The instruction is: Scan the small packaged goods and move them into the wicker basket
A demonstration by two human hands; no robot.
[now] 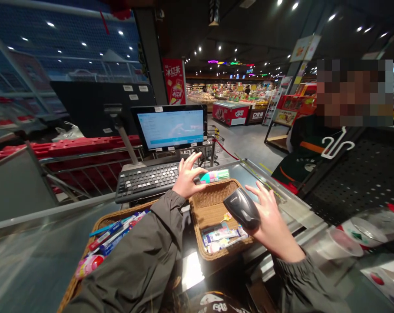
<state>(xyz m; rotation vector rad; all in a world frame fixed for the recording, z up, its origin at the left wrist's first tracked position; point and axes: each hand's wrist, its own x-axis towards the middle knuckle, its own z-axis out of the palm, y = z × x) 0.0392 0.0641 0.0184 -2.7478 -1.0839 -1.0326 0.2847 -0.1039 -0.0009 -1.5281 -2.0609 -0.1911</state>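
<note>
My left hand point(187, 176) is raised above the near rim of a wicker basket point(213, 208), and a green-and-pink packet point(215, 176) sticks out from between its thumb and fingers. My right hand point(270, 215) grips a black handheld barcode scanner point(241, 208) over the basket's right side. Several small packets lie in that basket. A second wicker basket point(99, 226) sits under my left forearm, filled with long boxed items in blue, red and white.
A black keyboard point(147, 181) and a monitor point(169, 128) stand just beyond the baskets. A person in a dark uniform point(309, 161) stands at the right behind a black pegboard point(356, 174). A plastic cup point(338, 243) lies at the lower right. Red railings run along the left.
</note>
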